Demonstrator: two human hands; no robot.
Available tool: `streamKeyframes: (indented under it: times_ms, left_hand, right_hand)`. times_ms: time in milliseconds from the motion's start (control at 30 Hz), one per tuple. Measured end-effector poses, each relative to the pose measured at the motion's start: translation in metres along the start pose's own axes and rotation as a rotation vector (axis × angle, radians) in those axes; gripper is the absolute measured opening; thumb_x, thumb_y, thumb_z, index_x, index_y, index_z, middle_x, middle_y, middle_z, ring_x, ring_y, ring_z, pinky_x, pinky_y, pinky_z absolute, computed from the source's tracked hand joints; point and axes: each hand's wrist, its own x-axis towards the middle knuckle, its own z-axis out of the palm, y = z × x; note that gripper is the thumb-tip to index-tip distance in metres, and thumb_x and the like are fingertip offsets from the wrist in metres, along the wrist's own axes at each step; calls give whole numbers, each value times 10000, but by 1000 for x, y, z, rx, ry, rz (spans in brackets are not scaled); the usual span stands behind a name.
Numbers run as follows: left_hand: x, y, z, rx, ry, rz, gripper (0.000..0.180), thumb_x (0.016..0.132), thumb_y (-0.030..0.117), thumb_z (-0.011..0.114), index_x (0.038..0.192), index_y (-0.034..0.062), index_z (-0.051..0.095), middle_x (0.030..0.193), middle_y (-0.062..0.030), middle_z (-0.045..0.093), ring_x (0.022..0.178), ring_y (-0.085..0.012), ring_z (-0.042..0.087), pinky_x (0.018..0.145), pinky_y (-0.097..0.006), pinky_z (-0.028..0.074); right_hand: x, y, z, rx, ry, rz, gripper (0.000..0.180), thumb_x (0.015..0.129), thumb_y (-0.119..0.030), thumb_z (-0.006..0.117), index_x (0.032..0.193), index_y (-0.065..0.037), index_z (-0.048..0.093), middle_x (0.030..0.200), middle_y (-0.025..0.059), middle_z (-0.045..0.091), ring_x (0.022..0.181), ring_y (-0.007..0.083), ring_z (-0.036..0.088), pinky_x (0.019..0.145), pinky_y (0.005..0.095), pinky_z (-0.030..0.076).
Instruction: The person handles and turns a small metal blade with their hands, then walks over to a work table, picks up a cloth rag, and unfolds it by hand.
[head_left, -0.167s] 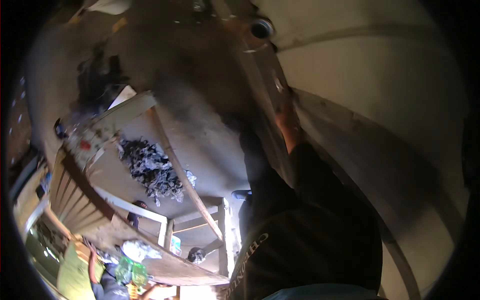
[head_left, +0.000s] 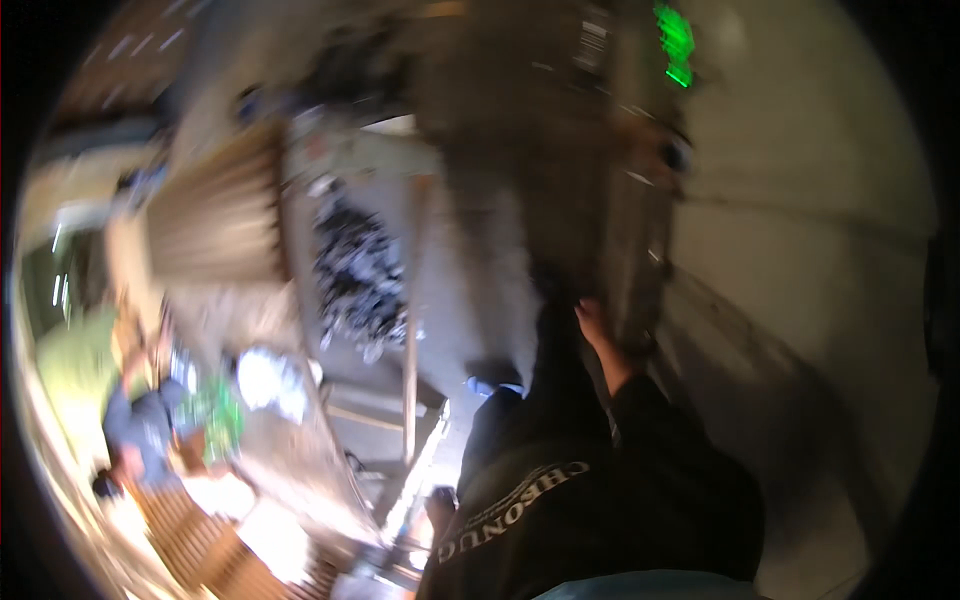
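At the right hand (head_left: 597, 328) I find no piece of work visibly finished or half-finished, so I cannot certify from this view what is done or what is left; my judgement is that no handling is under way there. The fingers look loosely bent, and I see nothing held, although motion blur is heavy and a small item could escape me; how far open the hand is I cannot tell. The left hand I cannot pick out, so I cannot report whether the two are together or apart. The thing nearest the right hand is a long brown beam (head_left: 632, 240), close by toward one o'clock; contact is not established. From that hand, the dark sleeve (head_left: 650, 405) runs off at five o'clock, and a blue shoe (head_left: 497, 386) shows at eight. A wooden pole (head_left: 411, 330) stands out at nine o'clock, and just past it, between nine and ten, I record a heap of dark and silvery scraps (head_left: 358, 270) on the floor. A large pale surface (head_left: 800, 170) fills two o'clock. Farthest out, between eight and nine, I note a second person (head_left: 145, 425) in a dark top, beside a green translucent bag (head_left: 212, 415) and a bright white bundle (head_left: 270, 385).
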Motion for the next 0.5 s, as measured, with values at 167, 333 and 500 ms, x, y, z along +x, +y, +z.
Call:
streamKeyframes:
  times_ms: [167, 333, 500]
  left_hand:
    - [7, 69, -6, -237, 53, 81, 251, 826, 288, 525, 780, 52, 600, 704, -156, 610, 678, -322, 598, 611, -412, 454]
    - [-14, 134, -77, -425, 63, 48, 363, 829, 410, 515, 840, 59, 611, 796, -168, 623, 756, -346, 593, 660, -438, 459]
    - [-43, 101, -62, -696, 619, 195, 212, 829, 271, 525, 775, 68, 551, 698, -170, 574, 678, -381, 550, 583, -456, 426]
  right_hand:
    - [-18, -98, 21, 362, -465, -137, 181, 803, -151, 619, 940, -37, 590, 825, 64, 628, 679, 110, 561, 603, 266, 472]
    - [-87, -280, -43, -78, -1049, -460, 143, 803, -144, 632, 858, -12, 623, 822, 47, 637, 721, 96, 572, 674, 246, 464]
    - [-199, -392, -24, -95, -1337, -862, 205, 806, -169, 643, 938, -13, 631, 859, 61, 648, 778, 90, 580, 719, 237, 466]
